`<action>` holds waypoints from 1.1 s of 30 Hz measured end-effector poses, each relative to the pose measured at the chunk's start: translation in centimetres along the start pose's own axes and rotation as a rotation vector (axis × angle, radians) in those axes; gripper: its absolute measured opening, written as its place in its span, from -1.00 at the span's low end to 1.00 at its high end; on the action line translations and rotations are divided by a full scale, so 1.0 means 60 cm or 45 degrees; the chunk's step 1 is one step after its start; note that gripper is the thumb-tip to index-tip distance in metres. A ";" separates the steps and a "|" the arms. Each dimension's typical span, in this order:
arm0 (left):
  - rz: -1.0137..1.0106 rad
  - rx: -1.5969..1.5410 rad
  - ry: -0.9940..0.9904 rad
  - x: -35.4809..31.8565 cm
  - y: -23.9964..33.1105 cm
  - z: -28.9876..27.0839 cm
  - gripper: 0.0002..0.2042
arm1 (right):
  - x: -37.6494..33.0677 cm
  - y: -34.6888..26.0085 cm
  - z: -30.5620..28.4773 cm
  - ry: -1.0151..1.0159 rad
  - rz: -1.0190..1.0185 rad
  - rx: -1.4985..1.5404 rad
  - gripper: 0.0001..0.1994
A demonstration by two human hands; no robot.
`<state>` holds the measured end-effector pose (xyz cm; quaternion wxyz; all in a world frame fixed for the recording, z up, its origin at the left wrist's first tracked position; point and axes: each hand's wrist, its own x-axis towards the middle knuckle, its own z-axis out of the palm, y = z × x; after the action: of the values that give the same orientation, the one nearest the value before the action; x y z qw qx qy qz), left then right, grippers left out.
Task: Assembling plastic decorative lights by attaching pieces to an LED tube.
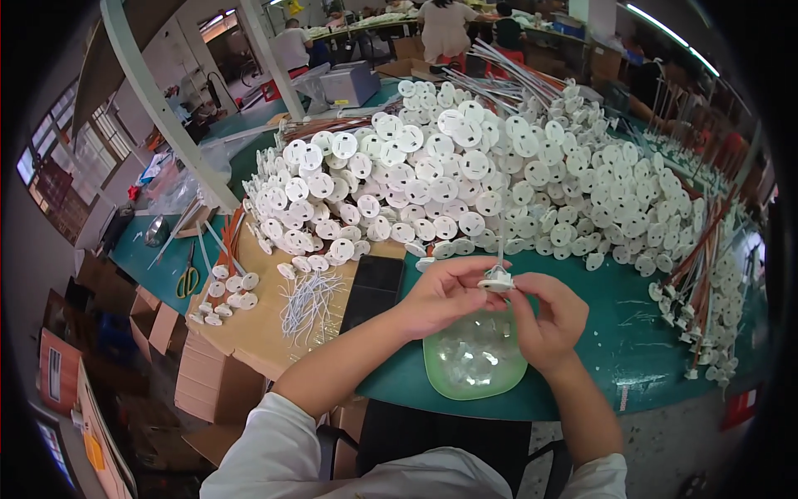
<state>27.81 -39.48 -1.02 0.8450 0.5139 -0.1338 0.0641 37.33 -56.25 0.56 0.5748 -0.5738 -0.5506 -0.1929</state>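
Note:
In front of me, above a light green tray (436,378), both hands meet at a small white round plastic cap (496,284). A thin pale stem (501,237) rises from it toward the pile behind. My left hand (445,293) pinches the cap from the left side. From the right, my right hand (549,314) closes thumb and forefinger at its edge; any tiny part between those fingers is too small to make out. Shiny clear material lies in the tray, its kind unclear.
A large heap of white disc-ended stems (432,170) spreads across the green table (582,333). On the left, brown cardboard (258,328) bears thin white wires (309,306) and a black flat object (374,287). Scissors (188,279) lie farther left. Other people sit behind.

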 end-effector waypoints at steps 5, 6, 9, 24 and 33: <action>-0.024 -0.007 0.018 -0.005 -0.013 -0.017 -0.55 | -0.003 0.000 0.005 0.084 0.219 0.246 -0.73; -0.028 -0.003 0.018 -0.005 -0.013 -0.018 -0.55 | -0.001 -0.001 -0.002 -0.067 0.028 -0.047 -0.73; -0.097 -0.046 0.026 -0.002 -0.009 -0.017 -0.56 | 0.007 -0.010 -0.006 -0.055 -0.031 -0.084 -0.72; 0.129 0.418 0.234 -0.010 0.016 0.020 -0.69 | 0.001 0.000 -0.002 0.015 -0.339 -0.228 -0.73; 0.033 0.061 -0.055 -0.008 -0.001 0.015 -0.49 | 0.008 -0.012 -0.008 -0.026 -0.284 -0.119 -0.70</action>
<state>27.19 -40.29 -0.80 0.8283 0.5335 -0.1573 0.0671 37.04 -56.70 1.41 0.5169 -0.5369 -0.6073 -0.2752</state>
